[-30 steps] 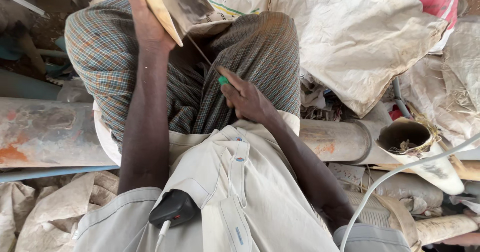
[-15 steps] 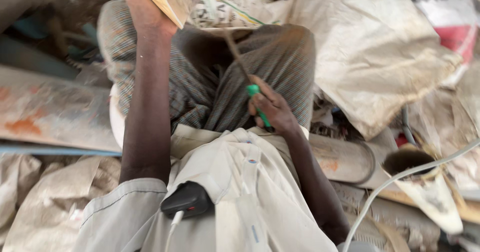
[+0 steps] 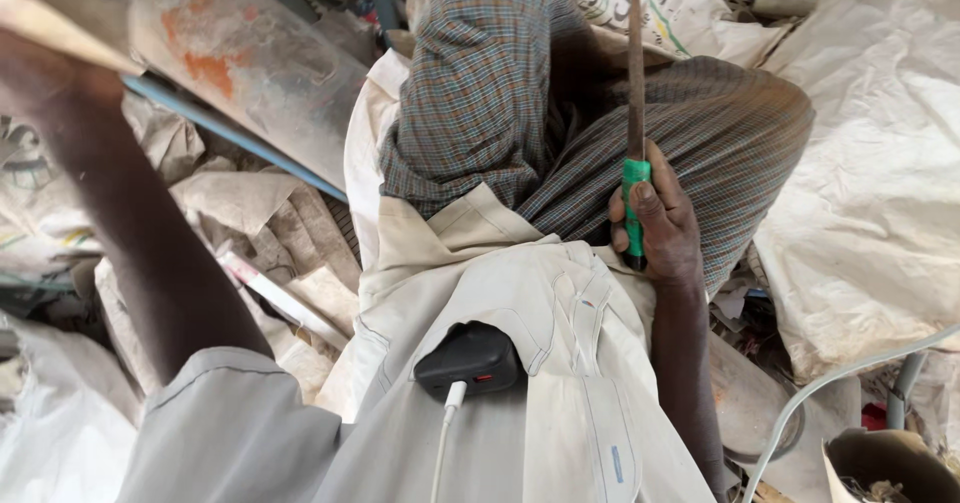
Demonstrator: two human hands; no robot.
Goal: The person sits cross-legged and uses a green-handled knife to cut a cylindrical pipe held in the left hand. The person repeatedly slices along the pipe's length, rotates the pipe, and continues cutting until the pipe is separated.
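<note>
Seen from above, seated, legs wrapped in a checked cloth (image 3: 480, 93). Right hand (image 3: 655, 225) resting at the right thigh, fingers closed around the green handle of a file (image 3: 636, 73), thumb pressed along the handle, dark blade pointing straight up and away from the body. Left arm raised toward the upper left corner; left hand (image 3: 40, 68) blurred against a flat board (image 3: 60, 28), finger position impossible to tell. Black power pack (image 3: 470, 358) with a white cable clipped on the pale shirt (image 3: 560, 413). Crumpled sacks (image 3: 860, 193) all around, a rusty pipe (image 3: 250, 53) beside the left knee.
</note>
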